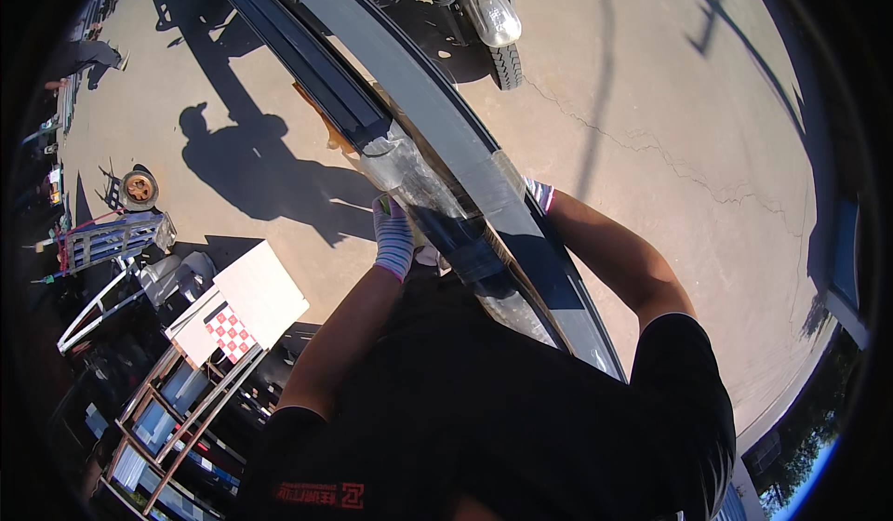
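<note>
A bundle of long dark grey profiles runs slantwise in front of my body, from the top left down to my right side. Clear plastic wrap and tape bind part of it. My left hand, in a white and blue striped glove, is closed against the bundle's left side; a bit of green shows at its fingertips. On the opposite side, my right hand, in a similar glove, grips the outer profile, with its fingers hidden behind it. Torn brown wrapping hangs beside the bundle.
A three-wheeled vehicle's front wheel stands ahead on the concrete floor. To the left are a loose wheel, a blue metal frame, a pale board and a rusty rack. Another person is at the far left.
</note>
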### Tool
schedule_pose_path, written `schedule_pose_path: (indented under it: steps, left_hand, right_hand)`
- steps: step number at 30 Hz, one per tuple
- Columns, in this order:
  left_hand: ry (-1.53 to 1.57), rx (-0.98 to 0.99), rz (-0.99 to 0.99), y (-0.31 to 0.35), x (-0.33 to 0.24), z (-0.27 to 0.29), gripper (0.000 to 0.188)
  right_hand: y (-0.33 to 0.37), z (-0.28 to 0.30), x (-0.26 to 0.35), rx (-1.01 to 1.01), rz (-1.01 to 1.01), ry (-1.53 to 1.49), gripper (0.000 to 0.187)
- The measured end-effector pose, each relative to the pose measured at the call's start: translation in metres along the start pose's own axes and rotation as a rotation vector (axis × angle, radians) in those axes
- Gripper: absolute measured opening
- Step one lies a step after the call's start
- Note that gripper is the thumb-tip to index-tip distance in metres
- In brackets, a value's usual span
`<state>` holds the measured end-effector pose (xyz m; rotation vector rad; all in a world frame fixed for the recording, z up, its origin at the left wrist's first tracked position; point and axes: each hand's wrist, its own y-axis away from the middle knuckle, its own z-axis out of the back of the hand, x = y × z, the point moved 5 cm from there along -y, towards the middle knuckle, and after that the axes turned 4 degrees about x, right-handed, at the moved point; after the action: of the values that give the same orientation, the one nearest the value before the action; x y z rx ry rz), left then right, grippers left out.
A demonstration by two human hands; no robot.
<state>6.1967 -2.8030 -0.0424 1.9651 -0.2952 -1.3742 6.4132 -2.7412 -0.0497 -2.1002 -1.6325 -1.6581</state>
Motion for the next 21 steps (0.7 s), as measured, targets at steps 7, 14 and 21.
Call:
schedule_pose_path:
  steps: [7,14,21]
  left_hand:
    - [0.69,0.103,0.479,-0.023,0.084,-0.034,0.047]
    - [0.665,0.111,0.558,-0.023,0.092,-0.034,0.047]
    - [0.521,0.119,0.588,-0.043,0.061,-0.011,0.047]
  right_hand:
    - [0.012,-0.008,0.006,-0.036,-0.042,-0.021,0.033]
    - [0.025,-0.008,-0.005,-0.07,-0.056,-0.047,0.035]
    - [0.018,0.007,0.0,-0.095,0.003,-0.065,0.037]
